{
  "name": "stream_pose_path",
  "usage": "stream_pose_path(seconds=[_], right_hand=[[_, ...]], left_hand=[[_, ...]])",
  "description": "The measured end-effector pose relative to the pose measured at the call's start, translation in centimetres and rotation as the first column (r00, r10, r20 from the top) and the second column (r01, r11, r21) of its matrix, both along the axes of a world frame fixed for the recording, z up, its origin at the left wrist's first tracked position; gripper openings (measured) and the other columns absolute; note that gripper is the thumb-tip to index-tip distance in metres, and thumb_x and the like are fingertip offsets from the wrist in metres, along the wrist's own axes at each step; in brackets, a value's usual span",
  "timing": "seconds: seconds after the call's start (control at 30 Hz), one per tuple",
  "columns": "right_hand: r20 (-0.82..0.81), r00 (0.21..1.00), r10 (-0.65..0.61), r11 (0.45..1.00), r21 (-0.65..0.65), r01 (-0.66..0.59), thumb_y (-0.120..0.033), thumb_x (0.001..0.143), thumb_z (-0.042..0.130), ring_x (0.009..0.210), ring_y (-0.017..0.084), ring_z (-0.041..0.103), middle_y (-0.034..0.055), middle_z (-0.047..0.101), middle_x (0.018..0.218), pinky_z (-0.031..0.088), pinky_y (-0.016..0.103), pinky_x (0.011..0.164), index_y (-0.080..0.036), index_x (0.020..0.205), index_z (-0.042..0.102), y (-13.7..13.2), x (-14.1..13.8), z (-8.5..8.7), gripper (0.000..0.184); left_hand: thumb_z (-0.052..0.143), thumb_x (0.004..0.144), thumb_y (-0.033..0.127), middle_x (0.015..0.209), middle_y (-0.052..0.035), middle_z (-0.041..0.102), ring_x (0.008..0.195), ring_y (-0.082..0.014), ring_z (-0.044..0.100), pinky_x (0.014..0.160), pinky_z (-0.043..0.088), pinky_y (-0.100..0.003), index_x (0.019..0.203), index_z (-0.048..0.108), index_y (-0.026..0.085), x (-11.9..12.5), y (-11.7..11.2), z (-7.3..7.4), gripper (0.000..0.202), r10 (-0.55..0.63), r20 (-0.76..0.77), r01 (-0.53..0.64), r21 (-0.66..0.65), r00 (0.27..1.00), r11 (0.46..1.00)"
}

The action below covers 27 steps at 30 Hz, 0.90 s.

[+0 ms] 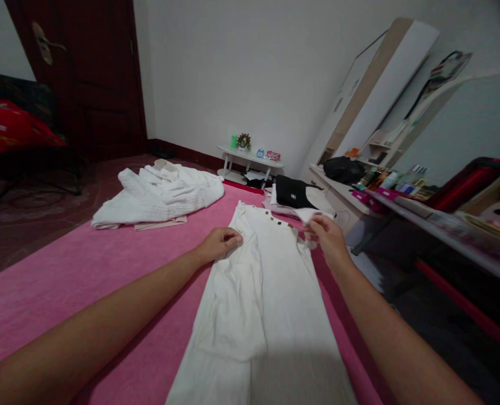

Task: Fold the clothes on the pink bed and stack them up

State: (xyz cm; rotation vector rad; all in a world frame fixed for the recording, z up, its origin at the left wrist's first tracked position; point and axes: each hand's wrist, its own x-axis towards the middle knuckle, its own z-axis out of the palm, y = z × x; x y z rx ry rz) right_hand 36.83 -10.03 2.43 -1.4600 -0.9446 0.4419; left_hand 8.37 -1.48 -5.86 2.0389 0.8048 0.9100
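A long white shirt (290, 292) lies flat on the pink bedspread, with several small dark buttons along its far edge. On its left side a sleeve (237, 304) is folded inward over the body, wrinkled. My left hand (223, 243) is closed at the far left edge of the shirt, fingers pinching the cloth there. Raised a little at the far right corner, my right hand (326, 233) pinches a loose white part of the shirt; which part it is, the blur leaves unclear.
A heap of white clothes (165, 194) sits at the far left of the pink bedspread (148, 264). Beyond the right hand is a pile with a black garment (294, 192). A small white shelf (250, 154) stands by the wall. A cluttered dressing table (402, 197) borders the right side.
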Motion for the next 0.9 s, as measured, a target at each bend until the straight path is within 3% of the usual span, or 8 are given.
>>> stream_pose_path(seconds=[0.03,0.1,0.23,0.33,0.47,0.63,0.73,0.9], right_hand=[[0.158,0.956,0.249,0.967,-0.092,-0.237,-0.033,0.068,0.067,0.072,0.015,0.065,0.0053,0.068,0.099,0.049,0.022,0.058,-0.019,0.089,0.065,-1.0,-1.7,0.7,0.026],[0.418,0.796,0.438,0.899,-0.212,-0.384,-0.033,0.075,0.061,0.074,0.014,0.064,0.0065,0.065,0.115,0.048,0.023,0.061,-0.020,0.094,0.068,-3.8,-4.5,1.6,0.023],[0.702,0.608,0.371,0.922,-0.356,-0.151,-0.033,0.082,0.054,0.076,0.017,0.062,0.0056,0.068,0.102,0.044,0.027,0.067,-0.023,0.102,0.066,-10.3,-5.4,0.9,0.025],[0.727,0.545,0.418,0.808,-0.572,0.143,-0.045,0.076,0.061,0.068,0.021,0.060,0.0056,0.067,0.080,0.038,0.029,0.060,-0.022,0.083,0.066,-14.2,-3.1,-1.0,0.024],[0.531,0.623,0.574,0.566,-0.807,0.167,-0.040,0.065,0.070,0.059,0.020,0.056,0.0035,0.065,0.064,0.031,0.028,0.054,-0.022,0.063,0.062,-18.0,-1.4,-3.3,0.020],[0.290,0.770,0.568,0.612,-0.775,-0.160,-0.039,0.068,0.066,0.063,0.018,0.056,0.0006,0.063,0.062,0.038,0.025,0.057,-0.021,0.064,0.063,-19.6,-3.0,-3.5,0.019],[0.026,0.860,0.510,0.629,-0.694,-0.352,-0.050,0.068,0.066,0.065,0.019,0.057,0.0005,0.061,0.063,0.042,0.026,0.059,-0.021,0.071,0.063,-19.0,-4.4,-1.9,0.029],[-0.340,0.832,0.439,0.648,-0.521,-0.555,-0.059,0.066,0.070,0.069,0.021,0.062,0.0040,0.065,0.076,0.048,0.028,0.062,-0.021,0.090,0.062,-17.7,-6.6,1.4,0.046]], left_hand=[[0.048,0.089,0.036,0.088,-0.0073,0.070,0.080,-0.0166,0.062,0.074,0.047,-0.026,0.089,0.068,0.013,-0.3,-0.4,0.3,0.031,0.053,0.008,-0.054,0.107,0.999,0.993],[0.045,0.091,0.032,0.088,-0.0080,0.068,0.078,-0.0159,0.060,0.075,0.046,-0.027,0.091,0.067,0.015,-1.0,-1.3,0.9,0.028,0.104,0.012,-0.101,0.340,0.995,0.935],[0.045,0.091,0.028,0.094,-0.0097,0.065,0.088,-0.0184,0.059,0.082,0.044,-0.030,0.102,0.066,0.018,-2.0,-2.9,1.9,0.025,0.012,-0.154,0.090,0.636,0.988,0.767],[0.055,0.084,0.032,0.117,-0.0118,0.059,0.109,-0.0248,0.054,0.095,0.040,-0.039,0.114,0.062,0.021,-1.6,-2.9,2.1,0.033,0.102,-0.232,0.090,0.691,0.967,0.717],[0.064,0.074,0.039,0.120,-0.0137,0.059,0.112,-0.0304,0.053,0.097,0.039,-0.044,0.123,0.058,0.020,-0.8,-1.5,1.5,0.053,0.261,-0.353,0.007,0.607,0.898,0.795],[0.051,0.084,0.027,0.102,-0.0103,0.067,0.097,-0.0242,0.061,0.084,0.044,-0.033,0.102,0.068,0.021,-0.4,-0.1,1.6,0.025,0.197,-0.493,0.070,0.471,0.848,0.879],[0.050,0.084,0.026,0.088,-0.0083,0.069,0.086,-0.0224,0.062,0.075,0.044,-0.029,0.090,0.068,0.019,0.2,0.6,3.2,0.020,0.223,-0.456,-0.031,0.393,0.862,0.919],[0.049,0.084,0.035,0.064,-0.0024,0.061,0.060,-0.0159,0.056,0.057,0.042,-0.025,0.068,0.060,0.015,2.3,2.4,8.5,0.028,0.178,0.006,-0.178,-0.002,0.984,0.984]])
